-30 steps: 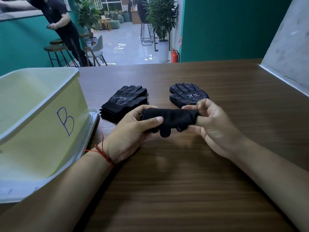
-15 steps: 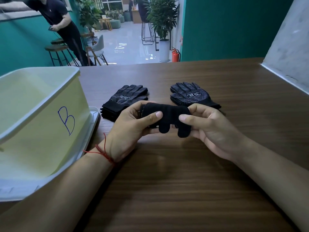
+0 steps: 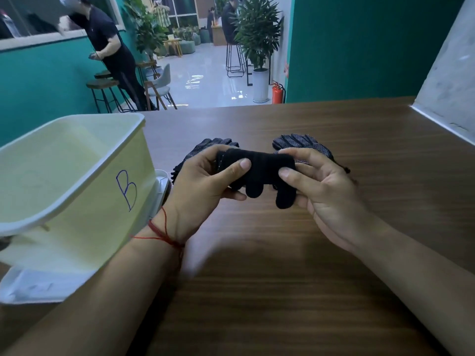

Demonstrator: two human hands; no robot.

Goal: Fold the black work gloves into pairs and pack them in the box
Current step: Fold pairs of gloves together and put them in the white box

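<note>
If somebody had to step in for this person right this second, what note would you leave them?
Left hand: grips the left end of the folded glove bundle.
Right hand: grips its right end; two glove fingers hang below.
The bundle is held above the table, not in the box at the left.
Loose gloves on the table: left stack, right stack.
Done: this pair is nearly folded.
Left: finish it, pack it, then fold both stacks. No gloves show in the box's visible part.
</note>
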